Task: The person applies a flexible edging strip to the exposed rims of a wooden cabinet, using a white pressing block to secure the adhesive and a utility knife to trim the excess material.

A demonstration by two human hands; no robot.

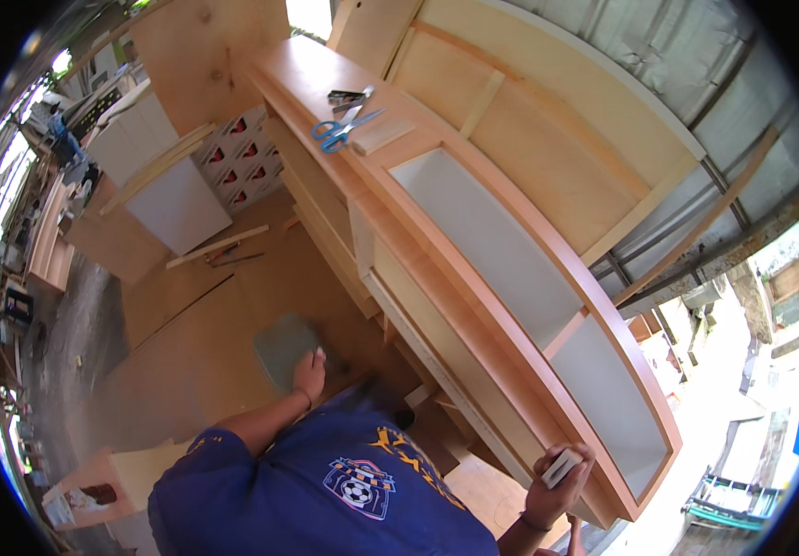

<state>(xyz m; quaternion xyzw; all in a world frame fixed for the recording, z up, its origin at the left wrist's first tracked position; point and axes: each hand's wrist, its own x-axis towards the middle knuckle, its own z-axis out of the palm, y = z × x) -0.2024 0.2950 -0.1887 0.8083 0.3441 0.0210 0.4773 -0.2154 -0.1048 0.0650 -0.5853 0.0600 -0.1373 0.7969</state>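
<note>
My right hand (552,494) is closed around a small pale block (562,468) with a dark side, at the near end of a long wooden cabinet (474,250). The cabinet has a pinkish-brown frame and white recessed panels. Over at the left, my left hand (309,372) hangs low beside a flat grey-green piece (281,350). Blur hides how its fingers sit and whether they touch that piece. Blue-handled scissors (333,136), a black-and-silver tool (348,98) and a wooden block (383,137) lie on the cabinet's far end.
Brown boards (177,320) lie on the floor at left, with a wood strip (218,247) and a pincer-like tool (233,257) on them. A white panel (177,206) leans behind. A large framed wooden panel (529,120) stands along the cabinet's far side, by a metal wall (640,46).
</note>
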